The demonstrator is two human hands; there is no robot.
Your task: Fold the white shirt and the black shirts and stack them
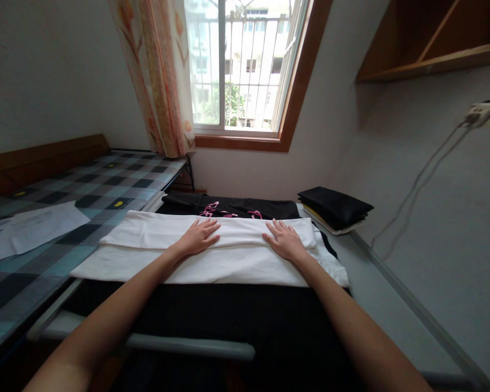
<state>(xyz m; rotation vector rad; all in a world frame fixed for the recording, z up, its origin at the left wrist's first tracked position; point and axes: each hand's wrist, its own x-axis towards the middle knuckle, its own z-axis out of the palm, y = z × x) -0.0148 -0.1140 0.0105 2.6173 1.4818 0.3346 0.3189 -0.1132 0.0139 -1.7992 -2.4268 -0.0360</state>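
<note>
A white cloth [237, 265] lies folded over, its upper flap forming a long band across the middle of the view. My left hand [198, 237] rests flat on that band, left of centre, fingers spread. On the right part of the same band lies my right hand [285, 239], palm down with its fingers apart. Neither hand grips anything. Under the white cloth is black fabric [228, 310], which hangs toward me. Beyond it, a dark cloth with pink markings [253, 207] shows.
To the left is a checkered mattress [126, 174] with paper sheets [44, 226]. A stack of black folders [335, 206] sits at the back right. A pale rail [191, 346] crosses the front. Behind are a curtain [163, 81] and a barred window [249, 71].
</note>
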